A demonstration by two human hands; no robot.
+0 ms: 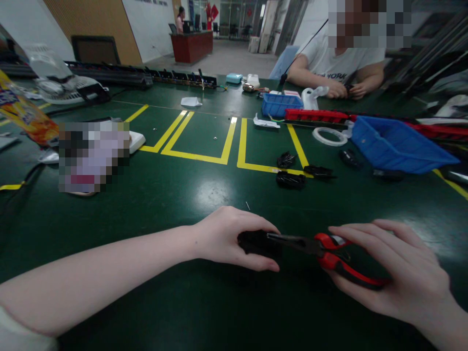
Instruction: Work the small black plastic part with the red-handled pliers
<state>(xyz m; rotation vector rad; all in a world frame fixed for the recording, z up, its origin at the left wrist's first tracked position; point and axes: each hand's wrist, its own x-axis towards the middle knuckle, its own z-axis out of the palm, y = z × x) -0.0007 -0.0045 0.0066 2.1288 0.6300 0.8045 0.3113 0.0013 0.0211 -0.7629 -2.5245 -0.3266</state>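
My left hand (234,239) grips a small black plastic part (260,244) between thumb and fingers, low over the green table. My right hand (395,268) is wrapped round the red and black handles of needle-nose pliers (321,248). The pliers' jaws point left, and their tips meet the upper right of the black part; whether they pinch anything there I cannot tell. A thin metal pin (247,206) lies on the table just beyond my left hand. Farther off, black plastic parts (290,179) lie near the yellow tape.
A blue bin (398,144) stands at the right, with a white tape ring (330,137) beside it. A smaller blue basket (281,104) is farther back. Phone (97,158) and yellow snack bag (27,112) are at the left. Across the table sits a person (336,68).
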